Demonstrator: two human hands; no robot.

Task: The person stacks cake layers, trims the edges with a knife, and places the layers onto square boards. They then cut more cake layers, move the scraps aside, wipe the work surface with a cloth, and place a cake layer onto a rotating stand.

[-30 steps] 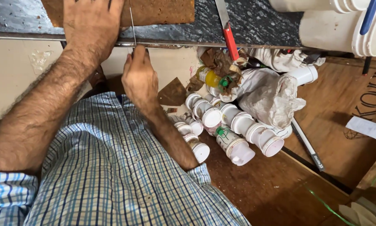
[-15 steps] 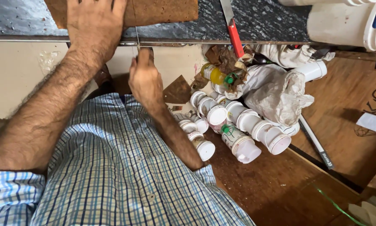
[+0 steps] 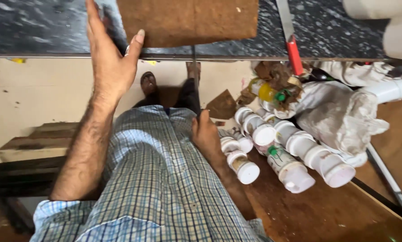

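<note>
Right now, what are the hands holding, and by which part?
The left hand presses flat on the near left corner of the brown fibre board on the dark counter. The right hand grips the lower end of a thin saw blade.

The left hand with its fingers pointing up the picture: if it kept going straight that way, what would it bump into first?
The left hand rests beside the brown board, fingers pointing across the dark speckled countertop. Straight on, it would just slide over bare countertop; nothing else shows in its path as far as the picture reaches.
</note>
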